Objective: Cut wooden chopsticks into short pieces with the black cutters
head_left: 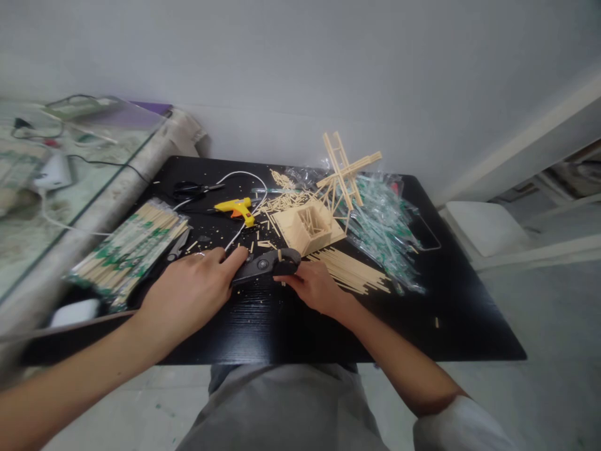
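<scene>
My left hand (pixel 192 285) is wrapped round the handles of a pair of dark pliers (pixel 260 266), whose rounded jaws point right. A short piece of pale wooden stick (pixel 280 255) shows at the jaws. Right beside them, my right hand (pixel 314 285) is closed, its fingertips pinched just under the jaws; what they hold is mostly hidden, with only a pale bit of wood visible at the fingertips. Just beyond the hands stands a model (pixel 312 225) built of wooden sticks, with a square box on a flat base and a windmill-like cross (pixel 347 172).
Loose sticks (pixel 357 272) lie right of my hands, near crumpled plastic wrappers (pixel 385 225). A yellow glue gun (pixel 235 207), black scissors (pixel 192 189) and stick offcuts (pixel 286 200) lie behind. Packed chopsticks (pixel 131 250) fill the left side; a white cable crosses the black table (pixel 375 332).
</scene>
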Motion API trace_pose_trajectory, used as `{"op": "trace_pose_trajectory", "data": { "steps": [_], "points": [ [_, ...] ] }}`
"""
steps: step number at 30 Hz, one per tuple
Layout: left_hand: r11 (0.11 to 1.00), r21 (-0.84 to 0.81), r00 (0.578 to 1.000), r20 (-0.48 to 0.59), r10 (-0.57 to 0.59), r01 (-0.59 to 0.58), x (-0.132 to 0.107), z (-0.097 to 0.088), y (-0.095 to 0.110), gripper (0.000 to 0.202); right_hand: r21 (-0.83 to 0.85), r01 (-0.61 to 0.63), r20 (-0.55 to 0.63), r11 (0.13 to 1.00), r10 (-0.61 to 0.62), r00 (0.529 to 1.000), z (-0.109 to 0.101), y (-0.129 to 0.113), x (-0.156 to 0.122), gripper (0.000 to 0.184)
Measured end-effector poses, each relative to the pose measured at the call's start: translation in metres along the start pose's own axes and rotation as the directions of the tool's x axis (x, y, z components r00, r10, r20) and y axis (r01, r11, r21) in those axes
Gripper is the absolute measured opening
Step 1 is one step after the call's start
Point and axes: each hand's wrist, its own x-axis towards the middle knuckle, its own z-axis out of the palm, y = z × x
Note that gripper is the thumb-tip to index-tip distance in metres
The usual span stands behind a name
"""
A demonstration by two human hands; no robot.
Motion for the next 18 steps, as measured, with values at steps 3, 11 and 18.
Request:
{"op": "trace_pose_trajectory", "data": {
  "steps": [3, 11, 18],
  "points": [
    [1.000, -0.008, 1.000, -0.023, 0.010, -0.010, 0.002, 0.001, -0.002, 0.032, 0.029, 0.000, -0.009, 1.000, 0.001, 1.000, 0.000, -0.002, 0.001, 0.032],
    [0.960, -0.260, 0.976, -0.160, -0.149, 0.104, 0.021, 0.021, -0.014, 0.029, 0.170, -0.177, 0.067, 0.969, 0.168, 0.984, -0.045, -0.007, -0.002, 0.015],
    [0.703, -0.709, 0.988, -0.072, -0.136, 0.045, 0.051, 0.051, -0.012, 0.034, -0.125, -0.375, 0.193, 0.919, 0.393, 0.899, -0.038, -0.001, -0.023, 0.020]
  ]
}}
